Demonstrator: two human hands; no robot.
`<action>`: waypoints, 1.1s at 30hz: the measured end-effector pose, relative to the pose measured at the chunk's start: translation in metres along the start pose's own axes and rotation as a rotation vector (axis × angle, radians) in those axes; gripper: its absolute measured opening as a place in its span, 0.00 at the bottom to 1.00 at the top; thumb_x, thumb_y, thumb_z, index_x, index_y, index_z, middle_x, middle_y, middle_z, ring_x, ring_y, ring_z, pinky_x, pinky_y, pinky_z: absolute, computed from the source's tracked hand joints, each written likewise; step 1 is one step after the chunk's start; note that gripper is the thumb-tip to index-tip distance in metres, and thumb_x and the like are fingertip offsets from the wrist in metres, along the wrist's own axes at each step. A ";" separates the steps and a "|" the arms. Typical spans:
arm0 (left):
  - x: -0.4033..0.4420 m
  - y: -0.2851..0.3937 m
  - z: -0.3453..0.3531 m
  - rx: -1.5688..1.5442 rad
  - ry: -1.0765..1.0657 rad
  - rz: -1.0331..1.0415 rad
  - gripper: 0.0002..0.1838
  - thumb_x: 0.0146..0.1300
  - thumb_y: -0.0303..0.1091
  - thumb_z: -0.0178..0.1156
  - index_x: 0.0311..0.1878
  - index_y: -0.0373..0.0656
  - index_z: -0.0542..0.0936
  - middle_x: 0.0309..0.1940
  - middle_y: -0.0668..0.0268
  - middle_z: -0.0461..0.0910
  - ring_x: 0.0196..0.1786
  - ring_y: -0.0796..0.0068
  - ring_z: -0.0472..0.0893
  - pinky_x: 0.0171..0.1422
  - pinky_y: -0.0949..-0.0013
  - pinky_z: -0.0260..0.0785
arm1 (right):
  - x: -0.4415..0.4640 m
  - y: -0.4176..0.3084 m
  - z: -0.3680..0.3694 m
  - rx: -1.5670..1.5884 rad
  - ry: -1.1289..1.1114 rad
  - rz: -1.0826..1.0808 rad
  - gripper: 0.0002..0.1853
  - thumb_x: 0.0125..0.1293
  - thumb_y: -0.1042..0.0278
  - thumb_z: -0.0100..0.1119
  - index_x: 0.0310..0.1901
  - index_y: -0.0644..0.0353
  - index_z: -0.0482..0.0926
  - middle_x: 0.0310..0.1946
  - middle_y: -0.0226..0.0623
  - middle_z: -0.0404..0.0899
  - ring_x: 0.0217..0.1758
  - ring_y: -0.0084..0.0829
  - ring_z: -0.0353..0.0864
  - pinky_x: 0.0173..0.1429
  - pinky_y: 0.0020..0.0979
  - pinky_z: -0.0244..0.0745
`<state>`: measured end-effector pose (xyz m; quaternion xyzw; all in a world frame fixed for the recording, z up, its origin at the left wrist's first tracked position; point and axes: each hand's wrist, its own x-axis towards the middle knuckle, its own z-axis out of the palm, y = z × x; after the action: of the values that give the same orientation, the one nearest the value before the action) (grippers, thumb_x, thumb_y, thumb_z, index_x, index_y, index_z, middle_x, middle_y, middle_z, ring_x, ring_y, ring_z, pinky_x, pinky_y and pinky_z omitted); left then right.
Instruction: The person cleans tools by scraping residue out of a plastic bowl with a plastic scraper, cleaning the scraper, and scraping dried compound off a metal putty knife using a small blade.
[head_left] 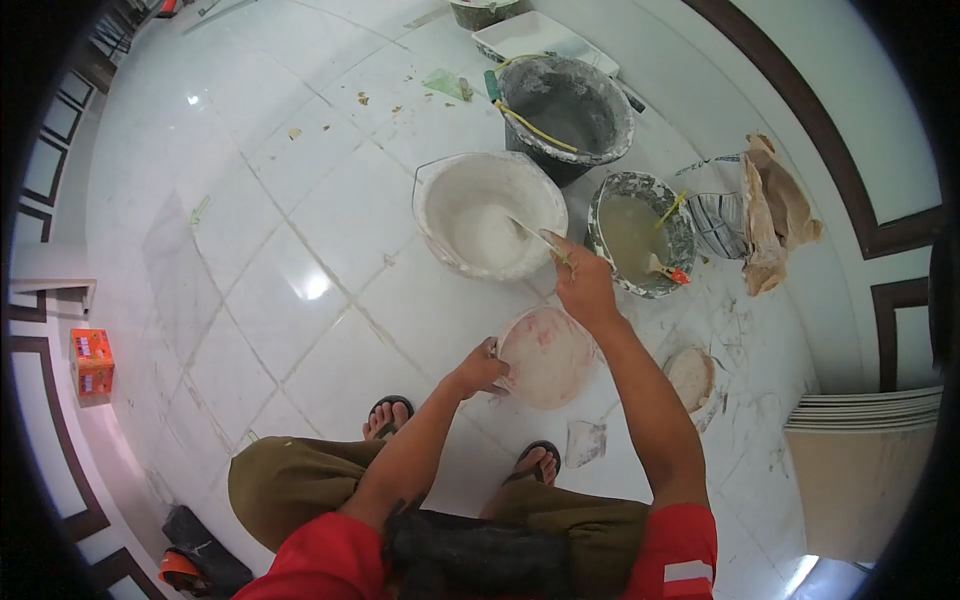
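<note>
My right hand [580, 275] is closed round the handle of a thin tool [530, 232], whose far end reaches into the white bucket [437, 235]. Pale powder or paste [487, 237] lies inside that bucket. Lower down, my left hand [480, 370] grips the left rim of a round, pinkish-white container [547, 358], with its fingers at the edge. Just right of my right hand stands a dark, splattered bucket of cloudy liquid [630, 235], with a red-tipped brush [668, 270] in it.
Beyond the white bucket stands a black bucket [567, 110] with a yellow handle. A white tray [545, 45] lies behind it. Torn brown paper [775, 220] is near the right wall. A small round container [690, 380] sits right of my forearm, and stacked boards [865, 480] stand farther right.
</note>
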<state>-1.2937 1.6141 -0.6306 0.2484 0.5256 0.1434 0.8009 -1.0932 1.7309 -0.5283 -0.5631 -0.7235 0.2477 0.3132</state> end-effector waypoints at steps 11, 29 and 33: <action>-0.001 0.008 -0.005 -0.041 0.000 -0.029 0.43 0.57 0.22 0.63 0.78 0.34 0.58 0.64 0.49 0.75 0.63 0.52 0.81 0.55 0.46 0.87 | -0.038 -0.002 -0.101 0.233 -0.215 0.422 0.14 0.73 0.70 0.63 0.57 0.63 0.85 0.42 0.43 0.89 0.42 0.34 0.84 0.50 0.33 0.78; -0.004 0.024 0.024 0.259 -0.157 0.069 0.46 0.58 0.25 0.69 0.77 0.41 0.54 0.66 0.45 0.72 0.67 0.50 0.78 0.60 0.46 0.85 | -0.218 0.075 -0.018 -0.115 0.067 0.206 0.24 0.68 0.77 0.59 0.66 0.52 0.81 0.60 0.47 0.85 0.59 0.52 0.84 0.65 0.43 0.80; -0.011 0.026 0.036 0.260 -0.145 0.065 0.46 0.60 0.27 0.69 0.77 0.40 0.53 0.66 0.44 0.71 0.67 0.49 0.78 0.59 0.46 0.86 | -0.214 0.076 -0.017 -0.098 -0.096 0.296 0.27 0.66 0.79 0.57 0.67 0.53 0.79 0.64 0.47 0.82 0.65 0.51 0.81 0.70 0.43 0.77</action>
<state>-1.2645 1.6219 -0.5960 0.3766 0.4723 0.0818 0.7927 -0.9947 1.5416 -0.6081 -0.6656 -0.6581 0.2820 0.2107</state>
